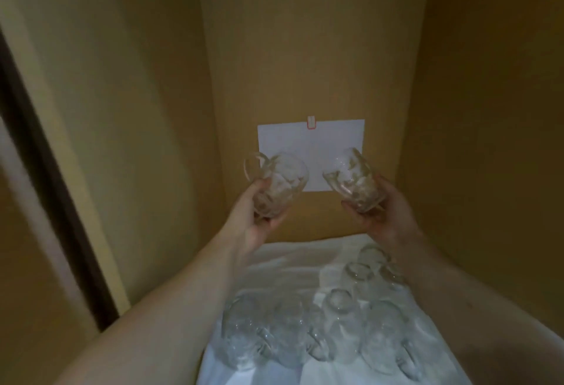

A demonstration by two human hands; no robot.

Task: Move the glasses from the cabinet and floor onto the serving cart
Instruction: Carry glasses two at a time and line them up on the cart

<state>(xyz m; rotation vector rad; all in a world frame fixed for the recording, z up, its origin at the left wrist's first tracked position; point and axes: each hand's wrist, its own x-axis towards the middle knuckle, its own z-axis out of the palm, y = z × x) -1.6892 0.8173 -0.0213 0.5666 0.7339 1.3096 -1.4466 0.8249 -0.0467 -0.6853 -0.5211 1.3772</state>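
Interior of a tan cabinet point(305, 49): the side walls are closing in on both sides, and a white sheet of paper point(311, 146) is hanging on the back panel. A white cloth liner point(290, 262) is covering the shelf.

Left: the left hand point(256, 220) is gripping a glass mug point(279, 186) around its lower body, fingers curled closed on it. The mug is tilting with its mouth up and toward the back panel, its handle loop sticking out to the left.

Right: the right hand point(384, 213) is wrapping closed around a second mug point(354, 180), which is leaning inward, its mouth pointing up and left toward the first one. The two are sitting near each other but apart, both raised clear of the liner.

Below, nearer the camera: more glasses point(335, 323) are standing on the liner between the forearms, mostly toward the right.

Judgement: both mugs are lying deep in the cabinet and the serving cart is not in view, so the carry-out is calling for both arms pulling straight back over the standing cluster. Risks: clinking the two mugs together, or a forearm brushing the glasses below.
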